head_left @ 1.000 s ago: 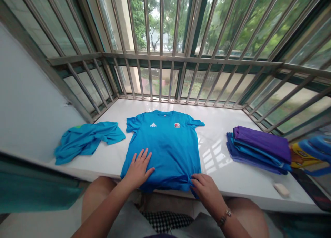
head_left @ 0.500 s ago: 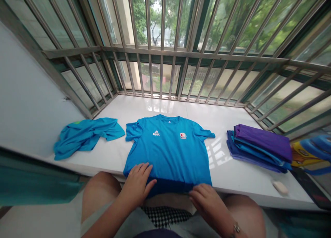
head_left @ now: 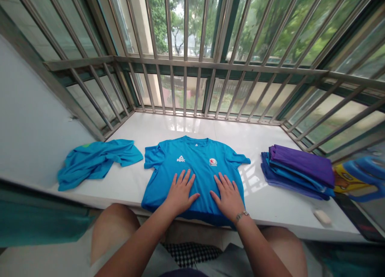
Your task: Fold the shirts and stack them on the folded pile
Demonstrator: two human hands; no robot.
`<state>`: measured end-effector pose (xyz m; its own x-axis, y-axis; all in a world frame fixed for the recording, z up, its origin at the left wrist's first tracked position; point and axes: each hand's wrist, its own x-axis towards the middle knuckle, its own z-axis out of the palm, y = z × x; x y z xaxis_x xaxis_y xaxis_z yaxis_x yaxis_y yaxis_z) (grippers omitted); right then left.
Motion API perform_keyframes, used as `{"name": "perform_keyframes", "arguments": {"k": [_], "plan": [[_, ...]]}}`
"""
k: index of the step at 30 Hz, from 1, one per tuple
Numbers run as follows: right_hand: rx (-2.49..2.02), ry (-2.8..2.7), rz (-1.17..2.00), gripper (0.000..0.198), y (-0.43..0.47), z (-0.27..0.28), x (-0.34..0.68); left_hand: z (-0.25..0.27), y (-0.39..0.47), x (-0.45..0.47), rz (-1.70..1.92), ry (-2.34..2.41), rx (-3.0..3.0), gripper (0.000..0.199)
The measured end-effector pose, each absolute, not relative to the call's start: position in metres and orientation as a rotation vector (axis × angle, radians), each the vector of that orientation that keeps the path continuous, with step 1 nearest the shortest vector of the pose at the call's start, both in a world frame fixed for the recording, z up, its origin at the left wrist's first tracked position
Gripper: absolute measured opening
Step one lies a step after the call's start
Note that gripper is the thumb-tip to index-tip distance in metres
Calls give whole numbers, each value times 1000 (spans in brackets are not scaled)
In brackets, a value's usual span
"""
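Note:
A blue T-shirt [head_left: 197, 176] with short sleeves lies front side up on the white windowsill [head_left: 255, 211], its collar toward the window and its hem hanging over the near edge. On its chest are a white logo and a round red-and-white badge. My left hand [head_left: 181, 193] rests flat on the shirt's left half, fingers spread. Across from it, my right hand [head_left: 227, 197] lies flat on the right half, fingers also apart, with a bracelet at the wrist. Neither hand grips the fabric.
At the left lies a crumpled blue garment [head_left: 99, 160]. A stack of folded clothes [head_left: 302, 166], purple on top, sits at the right. Beyond it are a small pale block [head_left: 322, 217], a dark flat object [head_left: 356, 217] and a blue-and-yellow item [head_left: 361, 176]. Metal bars [head_left: 192, 63] line the window.
Both hands have moved forward from the shirt's hem onto its front. My right hand has let go of the hem and opened out flat.

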<state>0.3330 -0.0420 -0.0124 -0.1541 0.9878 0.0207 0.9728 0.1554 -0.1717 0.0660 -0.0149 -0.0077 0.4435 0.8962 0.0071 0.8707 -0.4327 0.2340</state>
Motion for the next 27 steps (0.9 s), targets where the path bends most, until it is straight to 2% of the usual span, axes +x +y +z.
{"name": "perform_keyframes", "arguments": {"k": [8, 12, 15, 19, 22, 25, 27], "plan": [[-1810, -2315, -11, 74, -120, -34, 353, -10, -73, 67, 227, 1360, 2503, 86], [-1782, -2296, 38, 59, -130, -20, 365, 2, -86, 65, 219, 1336, 2480, 79], [-1842, -2175, 80, 47, -101, 5, 394, 21, -73, 73, 210, 1356, 2470, 64], [-2108, -1957, 153, 45, -21, 42, 448, 47, -18, 115, 227, 1319, 2510, 41], [-2274, -1835, 308, 38, 39, 59, 476, 49, 36, 165, 242, 1184, 2562, 38], [-2262, -1836, 466, 15, 76, 69, 490, 39, 80, 210, 258, 1157, 2568, 44], [-2194, -1826, 571, 15, 86, 73, 496, 29, 99, 229, 270, 1185, 2555, 48]]}}
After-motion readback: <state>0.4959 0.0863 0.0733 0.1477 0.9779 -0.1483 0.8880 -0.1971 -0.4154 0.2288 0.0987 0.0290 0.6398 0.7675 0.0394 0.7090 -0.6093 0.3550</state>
